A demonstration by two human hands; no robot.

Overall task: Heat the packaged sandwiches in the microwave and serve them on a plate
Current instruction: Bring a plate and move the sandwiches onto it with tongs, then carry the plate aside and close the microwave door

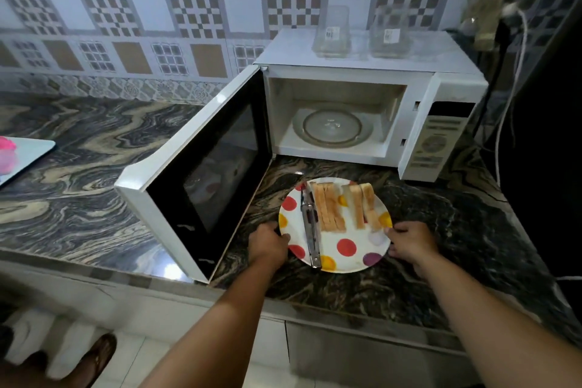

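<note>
Reaching forward from the bottom of the view, two bare forearms end in hands set on opposite edges of a round plate (346,247) lying on a dark marbled counter (441,230). The left hand (269,244) has its fingers curled around the plate's left rim, and the right hand (412,241) grips the right rim the same way, thumb and fingertips on the edge. The plate is white with red, yellow and purple dots. Between the two sets of fingers, nearer the left ones, a pair of metal tongs (310,224) lies lengthwise across the plate. Just right of the tongs, and a little beyond the fingertips, sit the sandwiches (329,211), cut into pale toasted pieces in two groups, the second group (365,208) close to the right fingers. Left of the left hand, the microwave door (201,173) stands swung wide open, its dark glass facing the plate. Beyond the fingers, the white microwave (447,132) sits with its cavity showing a glass turntable (332,127). On top of the microwave stand two clear containers (332,31), each with a small label. Behind everything runs a wall of patterned tiles (151,9).
</note>
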